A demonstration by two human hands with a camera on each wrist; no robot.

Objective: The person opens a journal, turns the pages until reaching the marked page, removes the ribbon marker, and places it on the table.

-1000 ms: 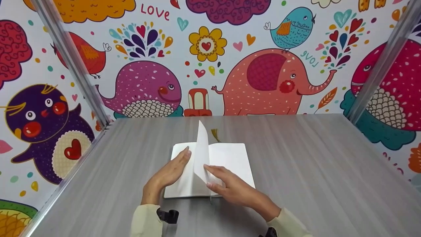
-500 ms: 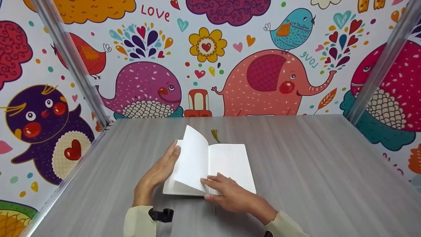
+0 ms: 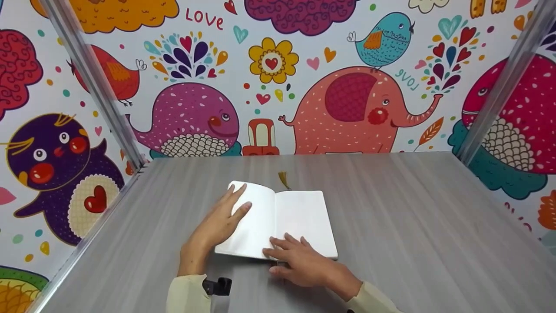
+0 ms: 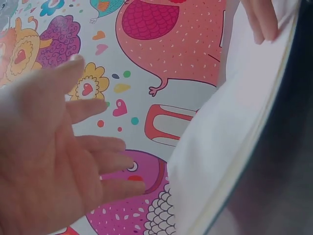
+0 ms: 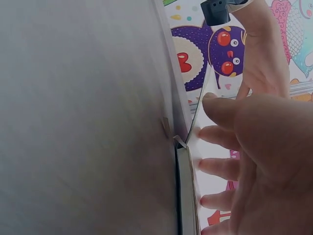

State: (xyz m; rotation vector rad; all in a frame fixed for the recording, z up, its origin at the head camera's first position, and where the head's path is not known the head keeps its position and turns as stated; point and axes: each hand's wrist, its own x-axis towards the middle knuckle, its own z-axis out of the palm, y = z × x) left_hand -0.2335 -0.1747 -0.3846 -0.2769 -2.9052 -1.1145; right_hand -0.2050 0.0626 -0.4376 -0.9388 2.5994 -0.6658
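A notebook (image 3: 304, 217) with blank white pages lies spread on the table in the head view. Over its left page (image 3: 256, 230) is my left hand (image 3: 217, 224), fingers extended toward the upper left corner. My right hand (image 3: 304, 263) rests at the bottom near the spine, its fingers spread and fingertips on the paper. In the right wrist view, the fingertips (image 5: 208, 164) meet the page beside the spine, where a thin ribbon end (image 5: 180, 141) sticks out. The left wrist view shows the left hand (image 4: 63, 152) with straight fingers beside the curved pages (image 4: 220, 137).
A gold tassel (image 3: 283, 179) lies on the grey wood-grain table (image 3: 404, 217) just past the notebook's top edge. Walls with cartoon animals (image 3: 347, 108) stand behind and at both sides, with metal posts (image 3: 97, 87) at the corners. A black wrist camera (image 3: 219, 286) sits on the left sleeve.
The raised page has turned over to the left and now lies down. My left hand moved left, then onto that page; my right hand slid down toward the bottom edge.
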